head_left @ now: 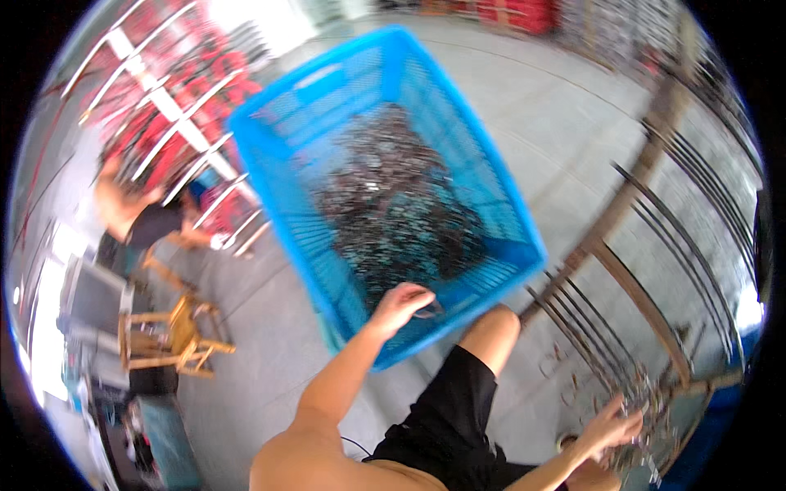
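Pieces (385, 196), small and dark, lie in the blue plastic crate (444, 123) so its walls hold them. My left hand (399, 308) pinches something thin (428, 310); I can't tell if my right hand (612, 427) grips the shiny bits (647, 409).

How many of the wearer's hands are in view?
2: the left hand over the near end of the blue plastic crate; the right hand at lower right, by blurred metallic-looking pieces.
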A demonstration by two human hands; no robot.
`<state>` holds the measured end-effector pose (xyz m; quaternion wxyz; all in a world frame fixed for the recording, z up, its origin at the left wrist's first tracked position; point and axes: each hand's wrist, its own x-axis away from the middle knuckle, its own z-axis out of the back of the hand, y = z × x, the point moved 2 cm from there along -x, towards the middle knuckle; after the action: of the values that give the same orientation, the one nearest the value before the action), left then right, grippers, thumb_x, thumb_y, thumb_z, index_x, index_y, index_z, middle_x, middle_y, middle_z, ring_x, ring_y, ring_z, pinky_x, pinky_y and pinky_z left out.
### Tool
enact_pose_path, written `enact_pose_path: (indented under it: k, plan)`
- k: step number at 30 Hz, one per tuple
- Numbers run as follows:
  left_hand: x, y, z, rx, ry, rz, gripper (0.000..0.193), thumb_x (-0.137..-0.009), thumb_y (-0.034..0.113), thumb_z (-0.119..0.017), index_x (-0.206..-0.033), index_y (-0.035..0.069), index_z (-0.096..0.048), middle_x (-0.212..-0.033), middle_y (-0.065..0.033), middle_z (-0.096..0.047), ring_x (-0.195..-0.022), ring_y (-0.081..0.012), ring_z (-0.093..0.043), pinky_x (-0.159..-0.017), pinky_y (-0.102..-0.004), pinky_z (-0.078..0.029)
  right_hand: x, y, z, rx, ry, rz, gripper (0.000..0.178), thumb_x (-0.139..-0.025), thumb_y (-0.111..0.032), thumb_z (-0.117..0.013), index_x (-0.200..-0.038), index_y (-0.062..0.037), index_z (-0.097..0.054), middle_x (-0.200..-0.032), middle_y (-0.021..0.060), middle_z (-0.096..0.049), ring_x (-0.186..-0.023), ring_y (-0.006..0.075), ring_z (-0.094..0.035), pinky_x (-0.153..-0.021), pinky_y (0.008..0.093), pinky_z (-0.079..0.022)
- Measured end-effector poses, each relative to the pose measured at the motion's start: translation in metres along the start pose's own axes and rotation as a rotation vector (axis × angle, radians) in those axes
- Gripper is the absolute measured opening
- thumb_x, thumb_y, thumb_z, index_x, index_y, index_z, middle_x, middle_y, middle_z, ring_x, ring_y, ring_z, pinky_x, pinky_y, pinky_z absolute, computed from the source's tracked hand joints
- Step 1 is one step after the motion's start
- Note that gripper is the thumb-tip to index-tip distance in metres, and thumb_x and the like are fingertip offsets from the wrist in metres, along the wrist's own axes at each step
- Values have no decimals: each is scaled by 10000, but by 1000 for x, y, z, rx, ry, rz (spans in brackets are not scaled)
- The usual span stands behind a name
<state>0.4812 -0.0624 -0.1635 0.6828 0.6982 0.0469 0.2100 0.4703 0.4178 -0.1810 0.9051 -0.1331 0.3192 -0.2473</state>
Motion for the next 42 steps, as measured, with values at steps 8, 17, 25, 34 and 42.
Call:
enact_pose_path:
  k: [8,17,25,34,42]
  plan:
    - [10,-12,-2,719,211,-14,135,-828,157,-611,-838,25,-635,-856,-52,-643,-812,-144,-566,-792,-282,-410,107,-266,9,-778,-734,874,500,-794,-177,-638,-1218,10,-451,-1181,182,-477,-1066,357,-449,-902,420,-364]
    - [17,-10,11,445,169,0,185,-818,217,-624,-837,34,-646,-822,-22,-624,-760,-111,-498,-718,-263,-386,148,-285,-27,-1405,-1332,1,132,-858,-103,-617,-850,28,-625,-634,3,-540,-490,53,-448,-431,204,-357]
    - [-7,-4,-12,-571,316,-556,257,-866,94,-532,-1123,74,-532,-851,-101,-624,-717,-184,-602,-689,-327,-497,69,-190,-5,-1288,-603,-288,296,-931,-140,-496,-663,-68,-390,-513,5,-415,-369,81,-406,-340,240,-332]
    - [-15,-52,-7,-1049,-2,-298,356,-812,110,-598,-1160,117,-529,-1102,-25,-631,-1145,-231,-476,-998,-501,-265,-6,-66,2,-1011,110,-573,217,-955,-188,-464,-784,-55,-465,-513,-17,-424,-384,73,-443,-354,224,-349]
    - [0,-48,2,-950,45,-125,230,-824,62,-554,-1046,13,-589,-890,-145,-646,-810,-243,-617,-760,-334,-473,2,-105,-28,-1077,-41,-719,210,-950,-207,-475,-834,-32,-484,-529,-10,-470,-417,69,-461,-376,224,-376]
